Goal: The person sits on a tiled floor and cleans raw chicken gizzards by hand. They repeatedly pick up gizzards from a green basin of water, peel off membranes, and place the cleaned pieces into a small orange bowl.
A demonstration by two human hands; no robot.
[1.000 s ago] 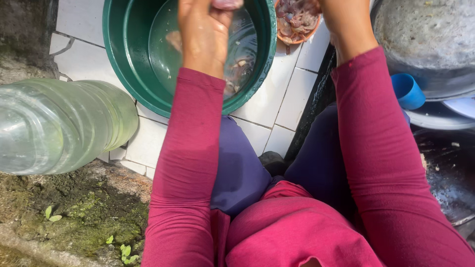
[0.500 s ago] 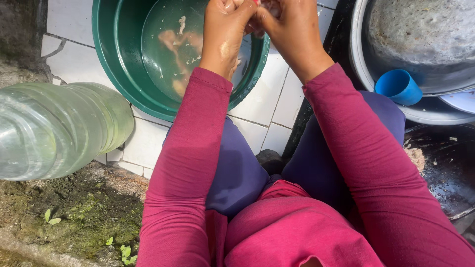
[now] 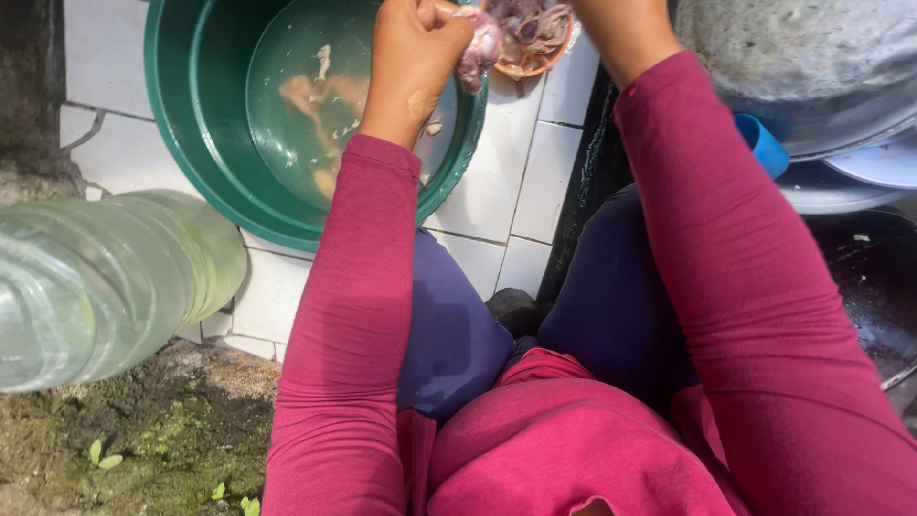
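Two hands work over the round green plastic basin (image 3: 205, 182) of cloudy water: the left hand (image 3: 413, 59) has fingers pinching a pale pink meat scrap (image 3: 480, 43), mid-rinse; the right hand's fingers are cut off above, so their state is unclear; next it likely needs placing in the small orange bowl (image 3: 535, 65)

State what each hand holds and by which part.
The left hand pinches a pale pink piece of raw meat by its upper end. The right hand is out of the picture, so its hold cannot be told.

A deep green basin (image 3: 205, 153) is holding cloudy greenish water with pale tan pieces showing through. The meat piece (image 3: 478, 43) is looking pink — mottled with grey. Magenta sleeves (image 3: 353, 315) are lying over dark purple-blue trousers (image 3: 449, 334). White tiles (image 3: 535, 182) are running in grey-lined squares — beside a bright blue cup (image 3: 761, 143) and a pale green-tinted bottle (image 3: 105, 277).
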